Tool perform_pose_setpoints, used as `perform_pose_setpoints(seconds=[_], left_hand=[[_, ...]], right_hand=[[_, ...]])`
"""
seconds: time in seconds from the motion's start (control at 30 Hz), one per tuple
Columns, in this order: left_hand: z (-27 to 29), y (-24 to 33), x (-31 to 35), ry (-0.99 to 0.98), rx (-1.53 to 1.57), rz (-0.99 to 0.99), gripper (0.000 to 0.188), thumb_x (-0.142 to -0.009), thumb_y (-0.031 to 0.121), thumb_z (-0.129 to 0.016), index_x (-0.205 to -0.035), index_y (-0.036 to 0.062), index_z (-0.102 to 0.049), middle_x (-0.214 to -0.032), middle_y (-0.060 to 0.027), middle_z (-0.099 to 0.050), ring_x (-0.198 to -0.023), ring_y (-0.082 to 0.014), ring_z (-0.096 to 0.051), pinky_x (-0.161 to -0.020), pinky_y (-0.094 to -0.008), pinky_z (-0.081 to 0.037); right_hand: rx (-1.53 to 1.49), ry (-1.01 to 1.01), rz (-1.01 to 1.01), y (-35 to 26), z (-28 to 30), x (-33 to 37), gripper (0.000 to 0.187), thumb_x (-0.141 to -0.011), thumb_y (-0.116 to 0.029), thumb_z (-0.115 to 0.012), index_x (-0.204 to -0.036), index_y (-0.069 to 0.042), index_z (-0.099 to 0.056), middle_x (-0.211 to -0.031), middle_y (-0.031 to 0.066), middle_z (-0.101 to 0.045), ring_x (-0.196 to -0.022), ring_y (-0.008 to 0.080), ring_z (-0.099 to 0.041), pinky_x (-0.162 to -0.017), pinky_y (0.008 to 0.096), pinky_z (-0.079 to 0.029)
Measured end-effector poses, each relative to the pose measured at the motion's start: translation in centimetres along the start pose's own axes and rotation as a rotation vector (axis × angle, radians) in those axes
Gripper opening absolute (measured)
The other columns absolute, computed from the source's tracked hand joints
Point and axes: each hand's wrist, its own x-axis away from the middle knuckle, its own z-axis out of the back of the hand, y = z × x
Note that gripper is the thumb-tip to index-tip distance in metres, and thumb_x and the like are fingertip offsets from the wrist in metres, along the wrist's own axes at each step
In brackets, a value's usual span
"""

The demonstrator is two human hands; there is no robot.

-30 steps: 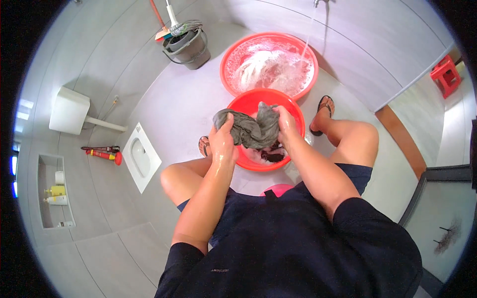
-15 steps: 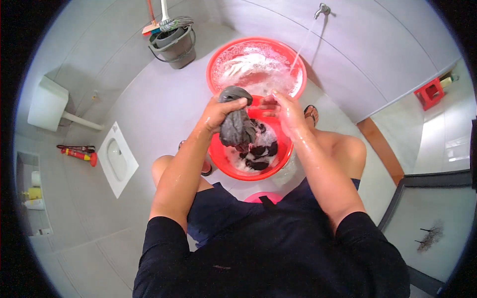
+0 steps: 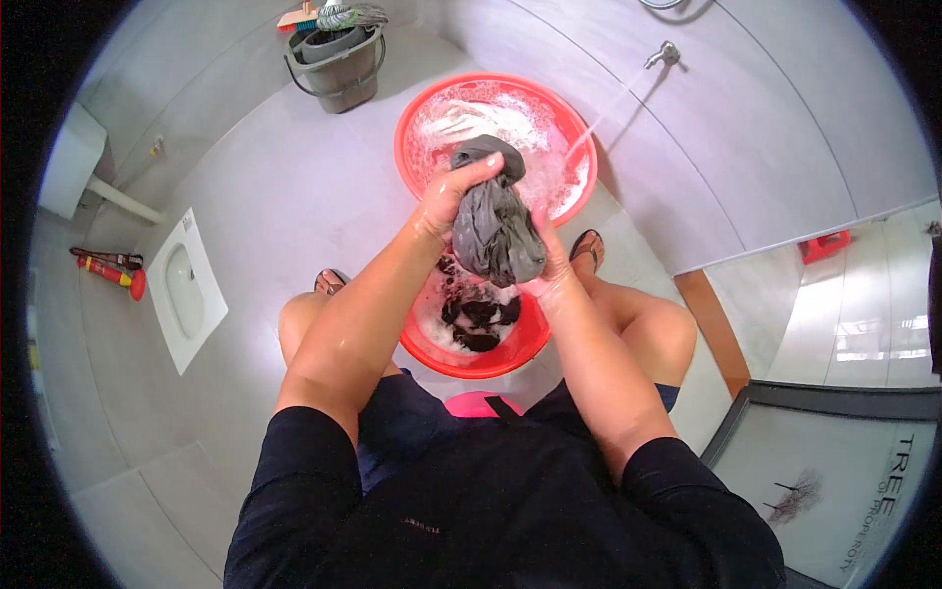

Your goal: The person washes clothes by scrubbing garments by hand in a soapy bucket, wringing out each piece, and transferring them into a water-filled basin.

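A bunched, wet grey garment (image 3: 491, 221) is held up between my hands, over the gap where two red basins meet. My left hand (image 3: 453, 196) is closed round its left side, thumb across the top. My right hand (image 3: 547, 257) grips its lower right side, with the fingers partly hidden behind the cloth. Below it, the near red basin (image 3: 525, 339) holds dark clothes (image 3: 479, 319) in suds. Beyond, the larger far basin (image 3: 404, 137) contains foamy water and a white cloth (image 3: 481, 122).
Water runs from a wall tap (image 3: 665, 54) into the far basin. A grey mop bucket (image 3: 345, 83) stands at the back left. On the left is a squat toilet (image 3: 186, 290). At right are a door frame (image 3: 834, 398) and a red stool (image 3: 824, 245). I sit on a pink seat (image 3: 471, 403).
My right hand, apart from the cloth before, has come against it and grips it. The garment has moved up and right, and its bundle is spread wider. The view has shifted.
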Motion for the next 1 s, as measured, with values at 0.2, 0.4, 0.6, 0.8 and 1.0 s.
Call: perform_pose_setpoints(seconds=[0.2, 0.4, 0.6, 0.8, 1.0], left_hand=[[0.1, -1.0, -0.9, 0.147, -0.340, -0.008, 0.040, -0.080, 0.027, -0.083, -0.109, 0.0043, -0.068, -0.093, -0.0039, -0.068, -0.078, -0.0154, -0.064, -0.071, -0.0316, -0.053], [1.5, -2.6, -1.5, 0.185, -0.795, 0.030, 0.046, -0.072, 0.030, -0.085, -0.105, 0.0005, -0.072, -0.095, -0.0097, -0.073, -0.084, -0.0169, -0.067, -0.077, -0.0323, -0.054], [4.8, -8.0, -1.0, 0.357, -1.030, 0.095, 0.048, -0.072, 0.038, -0.080, -0.105, 0.0033, -0.072, -0.099, -0.0216, -0.072, -0.092, -0.0290, -0.071, -0.083, -0.0393, -0.055], [9.1, -14.7, 0.7, 0.380, -0.994, 0.006, 0.044, -0.086, 0.047, -0.075, -0.113, 0.0122, -0.069, -0.099, -0.0096, -0.071, -0.095, -0.0239, -0.067, -0.088, -0.0374, -0.055], [7.4, -6.8, 0.2, -0.098, -1.112, -0.439, 0.049, -0.097, 0.023, -0.058, -0.142, 0.0070, -0.046, -0.138, -0.0102, -0.055, -0.129, -0.0238, -0.050, -0.112, -0.0367, -0.038]], right_hand=[[0.546, 0.084, -0.281, -2.1, -1.4, 0.6, 0.071, -0.079, -0.049, -0.081, -0.129, -0.005, -0.056, -0.112, 0.0126, -0.070, -0.095, 0.0255, -0.072, -0.082, 0.0410, -0.061], [0.845, 0.209, -0.248, 0.9, 0.5, -0.8, 0.039, -0.078, -0.011, -0.078, -0.114, -0.004, -0.063, -0.100, 0.0084, -0.070, -0.088, 0.0204, -0.069, -0.077, 0.0368, -0.057], [1.819, 0.314, -0.272, 4.1, 0.1, -0.5, 0.048, -0.067, -0.028, -0.080, -0.107, -0.004, -0.069, -0.100, 0.0162, -0.071, -0.095, 0.0276, -0.068, -0.082, 0.0390, -0.053], [1.800, 0.260, -0.218, 6.0, -0.2, 1.0, 0.052, -0.073, -0.029, -0.080, -0.115, -0.002, -0.064, -0.112, 0.0161, -0.067, -0.105, 0.0259, -0.064, -0.089, 0.0386, -0.051], [1.207, 0.332, -0.125, 2.7, 1.6, -1.4, 0.057, -0.079, -0.029, -0.079, -0.123, 0.000, -0.060, -0.123, 0.0161, -0.063, -0.116, 0.0241, -0.060, -0.095, 0.0382, -0.049]])
